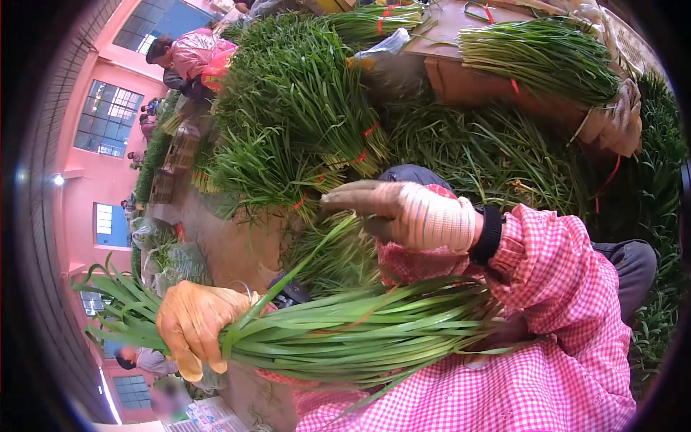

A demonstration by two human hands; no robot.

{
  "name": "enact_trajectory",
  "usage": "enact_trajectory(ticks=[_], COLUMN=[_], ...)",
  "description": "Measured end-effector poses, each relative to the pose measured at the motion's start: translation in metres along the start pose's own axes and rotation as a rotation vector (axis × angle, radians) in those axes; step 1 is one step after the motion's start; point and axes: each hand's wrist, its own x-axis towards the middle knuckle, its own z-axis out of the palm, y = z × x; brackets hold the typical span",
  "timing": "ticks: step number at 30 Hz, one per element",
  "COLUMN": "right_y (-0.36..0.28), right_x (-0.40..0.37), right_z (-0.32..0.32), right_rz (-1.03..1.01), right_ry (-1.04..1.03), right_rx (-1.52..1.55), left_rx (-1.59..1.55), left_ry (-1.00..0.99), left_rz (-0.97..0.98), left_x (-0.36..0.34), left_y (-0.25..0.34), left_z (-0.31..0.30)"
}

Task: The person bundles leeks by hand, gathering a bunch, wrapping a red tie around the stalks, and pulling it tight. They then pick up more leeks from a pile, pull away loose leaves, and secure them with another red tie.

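Note:
My left hand (193,325), in an orange rubber glove, is wrapped around a thick bunch of long flat green leaves, like garlic greens (353,335). The bunch lies sideways above my lap, its leaves spreading out on both sides of the fist. My right hand (414,212) is raised above the bunch in a pale striped glove with dark, dirty fingers. One long leaf (309,255) slants up from my left hand into the gap between my right fingers and thumb. The thumb is partly hidden and the grip blurred.
Bundles of greens with red ties (302,108) are heaped ahead. Another tied bundle (540,57) rests on a board (446,32) at upper right. Loose leaves (489,151) cover the ground near my knees. A co-worker (193,61) bends over greens at upper left.

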Motion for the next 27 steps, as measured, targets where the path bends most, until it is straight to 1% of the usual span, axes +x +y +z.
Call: enact_trajectory(ticks=[2, 3, 4, 6, 8, 9, 10, 11, 12, 13, 14, 16, 19, 20, 21, 22, 23, 24, 26, 27], right_y=[-0.007, -0.002, -0.003, -0.012, -0.007, -0.004, -0.002, 0.017, 0.025, 0.033, 0.031, 0.014, 0.001, 0.000, -0.010, -0.028, -0.030, -0.031, -0.045, -0.052], right_x=[0.008, 0.012, 0.011, 0.025, 0.022, 0.014, 0.004, -0.010, -0.023, -0.044, -0.061, -0.071, -0.085, -0.090, -0.077, -0.059, -0.053, -0.047, -0.037, -0.033], right_z=[0.016, 0.030, 0.041, 0.044, 0.035, 0.021, -0.001, -0.021, -0.048, -0.077, -0.098, -0.125, -0.109, -0.093, -0.073, -0.049, -0.030, -0.012, -0.009, -0.012], right_rz=[-0.086, -0.178, -0.056, 0.113, 0.021, -0.040, 0.003, 0.085, 0.168, 0.349, 0.542, 1.299, 0.751, 0.376, 0.275, 0.169, 0.099, 0.044, 0.114, 0.094], right_ry=[-0.018, -0.076, -0.155, -0.417, -0.300, -0.120, 0.009, 0.054, 0.050, 0.046, -0.115, -0.638, -0.133, 0.017, -0.044, -0.107, -0.172, -0.141, -0.245, -0.166], right_rx=[-0.010, 0.035, 0.050, -0.262, -0.468, -0.433, -0.380, -0.473, -0.708, -0.723, -1.169, -1.414, -1.315, -0.776, -0.311, -0.148, -0.027, 0.072, -0.186, -0.232], left_rx=[0.033, 0.019, 0.004, -0.084, 0.007, 0.053, 0.084, 0.115, 0.144, 0.120, 0.097, 0.053, 0.045, 0.011, -0.017, -0.038, 0.037, 0.052, 0.080, 0.164], left_ry=[-0.001, -0.010, -0.019, -0.051, 0.045, 0.096, 0.114, 0.127, 0.141, 0.159, 0.144, 0.113, 0.109, 0.124, 0.136, 0.148, 0.130, 0.142, 0.171, 0.159], left_rz=[-0.051, -0.050, -0.048, 0.014, 0.058, 0.084, 0.056, 0.032, 0.008, 0.104, 0.108, 0.116, 0.130, 0.124, 0.120, 0.118, 0.106, 0.090, 0.052, -0.102], left_x=[0.000, 0.002, 0.003, 0.008, 0.005, 0.003, -0.001, -0.004, -0.008, -0.009, -0.011, -0.014, -0.013, -0.012, -0.010, -0.008, -0.006, -0.006, -0.008, -0.010], left_y=[0.006, 0.004, 0.002, -0.013, -0.012, -0.011, -0.005, 0.005, 0.010, 0.000, 0.002, 0.005, -0.003, -0.007, -0.010, -0.012, -0.008, -0.007, -0.004, 0.009], left_z=[0.001, 0.000, -0.001, -0.006, 0.000, 0.004, 0.006, 0.007, 0.007, 0.008, 0.007, 0.006, -0.002, -0.005, -0.005, -0.005, -0.004, -0.003, -0.002, -0.004])
